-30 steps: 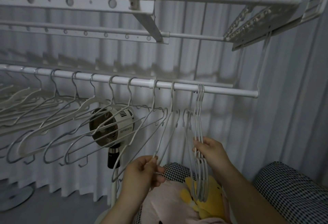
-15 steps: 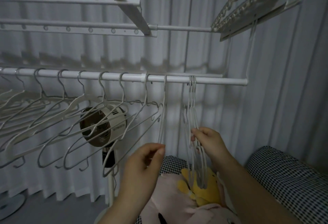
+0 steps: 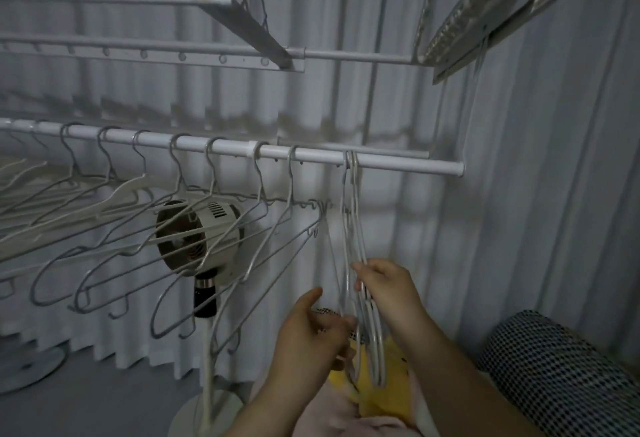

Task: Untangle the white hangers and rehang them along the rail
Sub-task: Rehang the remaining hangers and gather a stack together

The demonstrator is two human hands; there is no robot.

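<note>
Several white hangers (image 3: pixel 353 246) hang bunched near the rail (image 3: pixel 398 164) end. My right hand (image 3: pixel 384 284) has a closed grip on the bunch; my left hand (image 3: pixel 311 329) pinches one wire — next, lift that one free and hook it leftward.

Rail (image 3: pixel 398 163) is running off the left edge, far-left hangers (image 3: pixel 20 176) smearing into blur there. Bunched hangers (image 3: pixel 375 343) are overlapping, count unreadable. Left hand (image 3: pixel 311 336) is covering their lower left wires. Fan (image 3: pixel 197 232) is sitting partly behind hanger wires.
</note>
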